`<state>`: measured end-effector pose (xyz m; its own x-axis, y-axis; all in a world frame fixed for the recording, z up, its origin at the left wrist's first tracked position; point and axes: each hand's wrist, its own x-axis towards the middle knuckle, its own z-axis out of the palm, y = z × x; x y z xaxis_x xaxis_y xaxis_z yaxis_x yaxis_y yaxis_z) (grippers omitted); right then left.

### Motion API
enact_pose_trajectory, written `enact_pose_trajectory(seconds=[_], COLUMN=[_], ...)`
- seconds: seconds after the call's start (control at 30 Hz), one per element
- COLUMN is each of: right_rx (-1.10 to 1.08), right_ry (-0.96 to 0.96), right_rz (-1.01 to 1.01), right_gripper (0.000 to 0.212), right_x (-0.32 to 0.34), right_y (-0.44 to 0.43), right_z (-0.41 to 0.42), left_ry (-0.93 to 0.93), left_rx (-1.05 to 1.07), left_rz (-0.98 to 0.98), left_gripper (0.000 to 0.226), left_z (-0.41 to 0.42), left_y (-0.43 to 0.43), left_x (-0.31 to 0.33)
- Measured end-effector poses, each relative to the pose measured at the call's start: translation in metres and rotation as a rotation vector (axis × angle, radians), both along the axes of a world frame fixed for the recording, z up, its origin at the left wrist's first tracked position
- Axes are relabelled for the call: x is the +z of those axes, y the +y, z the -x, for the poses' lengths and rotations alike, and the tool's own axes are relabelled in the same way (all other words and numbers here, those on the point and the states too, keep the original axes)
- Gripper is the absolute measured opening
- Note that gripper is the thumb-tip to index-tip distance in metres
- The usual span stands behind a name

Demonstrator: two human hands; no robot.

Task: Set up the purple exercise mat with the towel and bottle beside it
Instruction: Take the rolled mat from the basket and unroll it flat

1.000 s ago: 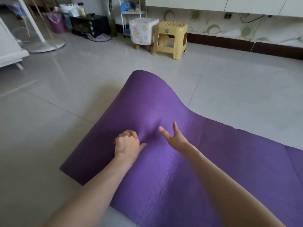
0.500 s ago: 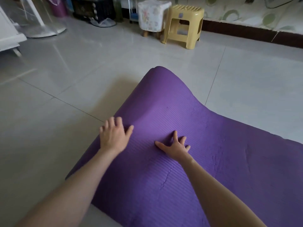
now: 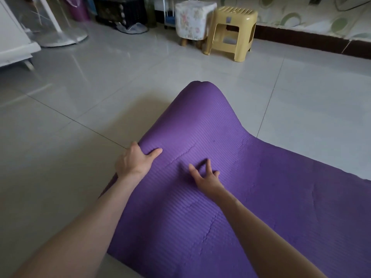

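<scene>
The purple exercise mat (image 3: 230, 197) lies on the grey tiled floor, running from lower centre out past the right edge. Its far end bulges up in a hump that curls off the floor. My left hand (image 3: 134, 161) grips the mat's left edge at the foot of the hump, thumb on top and fingers tucked under. My right hand (image 3: 206, 177) rests on the mat's ribbed surface just right of it, fingers spread. No towel or bottle is in view.
A yellow plastic stool (image 3: 230, 33) and a floral-covered stool (image 3: 192, 23) stand by the far wall. At far left are a fan's round base (image 3: 60, 37) and a white cabinet (image 3: 14, 37). A black box (image 3: 120, 11) sits behind. Bare tiles surround the mat.
My left hand slid from the mat's surface to its left edge and took hold of it. My right hand stayed on the mat, fingers spreading. The view tilted downward.
</scene>
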<state>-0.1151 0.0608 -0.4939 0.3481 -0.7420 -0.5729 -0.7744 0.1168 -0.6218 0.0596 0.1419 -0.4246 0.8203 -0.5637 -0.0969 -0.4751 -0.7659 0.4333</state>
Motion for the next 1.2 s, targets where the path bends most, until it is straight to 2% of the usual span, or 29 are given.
enact_pose_trajectory(seconds=[0.1, 0.17, 0.27, 0.33, 0.43, 0.5, 0.57, 0.7, 0.83, 1.0, 1.13, 1.2], right_rx=[-0.093, -0.114, -0.119, -0.039, 0.110, 0.181, 0.240, 0.214, 0.319, 0.461, 0.474, 0.497], right_ry=[-0.252, -0.324, -0.243, -0.204, -0.205, -0.179, -0.080, 0.129, 0.213, 0.214, 0.266, 0.335], right_rz=[-0.011, -0.081, -0.226, -0.163, 0.024, 0.074, 0.089, 0.039, 0.085, 0.147, 0.179, 0.204], right_gripper=[0.080, 0.077, 0.082, 0.075, 0.050, 0.047, 0.049, 0.078, 0.082, 0.086, 0.084, 0.083], right_x=[0.036, 0.051, 0.052, 0.046, 0.033, 0.028, 0.023, -0.003, -0.023, -0.037, -0.046, -0.053], right_y=[0.000, -0.001, 0.000, 0.005, 0.010, 0.010, 0.011, 0.011, 0.017, 0.026, 0.025, 0.025], right_z=[-0.024, -0.028, -0.023, -0.026, -0.041, -0.052, -0.062, -0.063, -0.057, -0.103, -0.134, -0.140], left_ry=[-0.377, -0.675, -0.755, -0.737, -0.637, -0.564, -0.508, -0.344, -0.067, -0.065, 0.173, 0.215], left_rx=[-0.090, -0.093, -0.065, -0.043, -0.037, -0.063, -0.126, -0.237, -0.327, -0.255, -0.109, -0.108], left_rz=[0.014, 0.013, -0.060, -0.145, -0.293, -0.358, -0.440, -0.572, -0.564, -0.456, -0.481, -0.470], left_gripper=[0.055, 0.050, 0.055, 0.056, 0.069, 0.076, 0.080, 0.069, 0.062, 0.062, 0.080, 0.083], left_z=[0.037, 0.065, 0.095, 0.087, 0.060, 0.043, 0.022, -0.021, -0.030, -0.065, -0.080, -0.081], left_y=[0.006, 0.010, 0.014, 0.020, 0.028, 0.033, 0.035, 0.048, 0.056, 0.057, 0.061, 0.060], left_x=[0.047, 0.058, 0.032, 0.007, -0.024, -0.033, -0.044, -0.064, -0.091, -0.105, -0.120, -0.129])
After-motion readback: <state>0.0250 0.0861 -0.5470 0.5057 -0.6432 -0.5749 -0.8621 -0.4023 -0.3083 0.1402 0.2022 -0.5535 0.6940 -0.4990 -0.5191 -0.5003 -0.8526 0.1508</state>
